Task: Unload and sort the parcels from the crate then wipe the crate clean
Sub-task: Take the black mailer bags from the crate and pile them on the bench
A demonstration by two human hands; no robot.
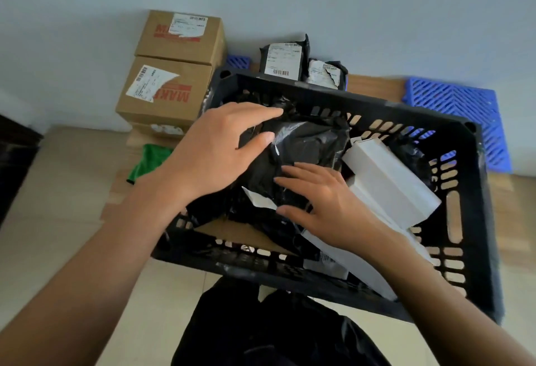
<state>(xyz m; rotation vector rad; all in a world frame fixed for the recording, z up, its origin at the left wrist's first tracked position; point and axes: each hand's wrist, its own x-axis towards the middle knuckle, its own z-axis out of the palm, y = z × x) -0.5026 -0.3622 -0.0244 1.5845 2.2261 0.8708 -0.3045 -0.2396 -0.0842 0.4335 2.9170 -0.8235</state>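
Head view: black-wrapped parcel [301,156] lies atop the pile inside the crate [342,98]. Your left hand [214,153] and right hand [322,206] rest spread on it, not gripping. Curl fingers under both ends; plastic looks slippery.

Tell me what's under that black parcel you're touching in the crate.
Under the black parcel, a brown cardboard sheet and more black wrapping show; the crate floor beneath is hidden.
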